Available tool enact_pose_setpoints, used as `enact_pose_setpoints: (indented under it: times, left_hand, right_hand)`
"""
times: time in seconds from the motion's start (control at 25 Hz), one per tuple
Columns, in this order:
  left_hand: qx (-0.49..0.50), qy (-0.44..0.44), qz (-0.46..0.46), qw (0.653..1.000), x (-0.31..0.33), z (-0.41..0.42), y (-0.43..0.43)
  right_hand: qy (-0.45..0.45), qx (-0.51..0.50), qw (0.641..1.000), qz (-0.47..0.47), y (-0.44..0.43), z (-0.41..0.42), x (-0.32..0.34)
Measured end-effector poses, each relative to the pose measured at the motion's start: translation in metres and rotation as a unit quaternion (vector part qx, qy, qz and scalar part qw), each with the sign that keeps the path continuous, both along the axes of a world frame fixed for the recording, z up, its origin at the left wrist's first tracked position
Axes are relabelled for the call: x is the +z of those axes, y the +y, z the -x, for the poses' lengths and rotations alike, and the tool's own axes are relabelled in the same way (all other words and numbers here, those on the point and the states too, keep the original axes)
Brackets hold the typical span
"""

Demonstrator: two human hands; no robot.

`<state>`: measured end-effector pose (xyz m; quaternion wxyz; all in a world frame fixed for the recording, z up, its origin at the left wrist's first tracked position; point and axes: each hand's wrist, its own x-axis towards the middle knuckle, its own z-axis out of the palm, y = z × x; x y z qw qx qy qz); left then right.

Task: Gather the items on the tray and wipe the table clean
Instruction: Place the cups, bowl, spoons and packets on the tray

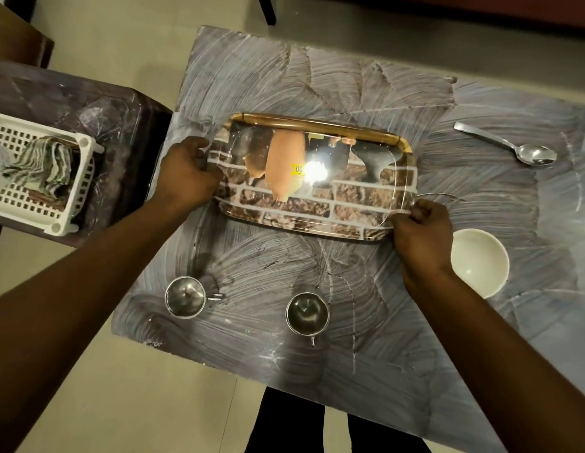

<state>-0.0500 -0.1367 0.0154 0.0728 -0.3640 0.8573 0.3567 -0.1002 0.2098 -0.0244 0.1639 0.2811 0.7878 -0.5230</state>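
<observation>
Both hands grip the empty tray (317, 204)!
Left hand (186, 174), right hand (421, 230) clamp opposite ends, seemingly placing it; cups (185, 296) next.

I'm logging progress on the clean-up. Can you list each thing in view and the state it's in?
Tray: empty, held at both ends.
Left hand: gripping the tray's left end.
Right hand: gripping the tray's near right corner.
Left cup: upright, empty, on table.
Right cup: upright, empty, on table.
Bowl: upright, empty.
Spoon: lying on table.
Table: streaked with white smears.
Basket: holds a cloth.
</observation>
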Motion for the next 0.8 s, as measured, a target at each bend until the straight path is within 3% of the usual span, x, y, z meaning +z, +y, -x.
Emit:
enact_pose_setpoints:
  times: [0.12,0.2,0.32,0.4,0.56,0.68,0.8]
  left_hand:
    - [0.017,-0.027,-0.024,0.999,0.019,-0.04,-0.007]
    - [0.037,-0.041,-0.053,0.997,0.031,-0.086,-0.005]
    - [0.111,-0.062,-0.116,0.985,0.044,-0.156,0.004]
    - [0.171,-0.06,-0.169,0.969,0.044,-0.194,0.011]
    - [0.242,-0.017,-0.265,0.933,0.033,-0.222,0.028]
    - [0.279,0.003,-0.24,0.93,0.023,-0.222,0.037]
    - [0.263,0.025,-0.21,0.941,0.028,-0.197,0.039]
  right_hand:
    - [0.054,0.014,0.998,-0.014,-0.016,-0.034,0.046]
    - [0.068,0.125,0.989,0.04,-0.044,-0.071,0.074]
    - [0.017,0.39,0.917,0.078,-0.094,-0.118,0.076]
    - [-0.002,0.48,0.875,0.068,-0.123,-0.14,0.06]
    - [-0.033,0.501,0.862,0.076,-0.158,-0.172,0.036]
    - [-0.035,0.46,0.879,0.12,-0.167,-0.18,0.035]
    - [0.007,0.415,0.904,0.103,-0.172,-0.16,0.045]
